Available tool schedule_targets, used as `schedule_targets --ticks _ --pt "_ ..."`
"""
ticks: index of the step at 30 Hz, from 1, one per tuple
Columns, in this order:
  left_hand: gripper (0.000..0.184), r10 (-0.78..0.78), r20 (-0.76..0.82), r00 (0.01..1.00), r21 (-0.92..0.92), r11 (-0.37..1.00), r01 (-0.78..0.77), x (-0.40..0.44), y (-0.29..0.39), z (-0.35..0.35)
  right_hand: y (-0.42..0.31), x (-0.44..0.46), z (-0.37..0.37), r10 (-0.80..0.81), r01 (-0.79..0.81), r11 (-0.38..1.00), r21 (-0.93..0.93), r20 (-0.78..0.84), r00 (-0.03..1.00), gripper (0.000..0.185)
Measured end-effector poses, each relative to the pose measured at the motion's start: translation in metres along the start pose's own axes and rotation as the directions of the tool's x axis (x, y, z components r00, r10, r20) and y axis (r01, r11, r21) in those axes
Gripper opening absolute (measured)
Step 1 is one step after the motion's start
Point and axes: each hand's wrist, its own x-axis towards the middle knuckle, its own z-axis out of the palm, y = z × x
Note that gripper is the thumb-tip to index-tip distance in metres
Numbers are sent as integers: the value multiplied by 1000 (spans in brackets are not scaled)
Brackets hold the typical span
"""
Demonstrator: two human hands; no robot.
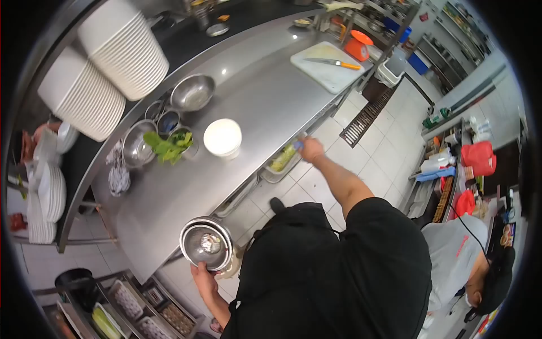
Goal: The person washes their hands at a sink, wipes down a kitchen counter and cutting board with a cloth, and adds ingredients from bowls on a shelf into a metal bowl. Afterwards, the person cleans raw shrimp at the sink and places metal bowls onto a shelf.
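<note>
My left hand [204, 278] grips the rim of a nested stack of metal bowls [195, 240] at the near edge of the steel table. Some pale food bits [210, 243] lie in the top bowl. My right hand [310, 149] reaches past the table's front edge, over a clear container [273, 176] of chopped light-green vegetables [282, 160], below the tabletop. Its fingers are closed by a small blue patch; what they hold is too small to make out.
On the table [248, 107] stand a white tub [223, 137], green leaves [168, 148], metal bowls [193, 93] and a cutting board [330, 76] with an orange-handled knife [333, 63]. Stacked white containers [123, 48] are on the shelf. A co-worker [457, 254] is at right.
</note>
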Motion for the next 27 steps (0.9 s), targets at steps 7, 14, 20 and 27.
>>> schedule_targets --ticks 7,14,20,27 --pt "39 -58 274 960 84 996 37 29 10 102 15 93 -123 -121 195 973 121 -452 884 39" --pt "25 -92 325 941 45 996 82 72 17 309 13 169 -132 -298 420 887 193 -458 838 53" --pt "22 -20 187 982 -137 990 46 175 18 444 152 77 -34 -152 313 718 622 -299 942 35" --pt "23 108 143 984 -120 989 -91 186 50 536 337 -57 2 136 -265 894 360 346 928 37"
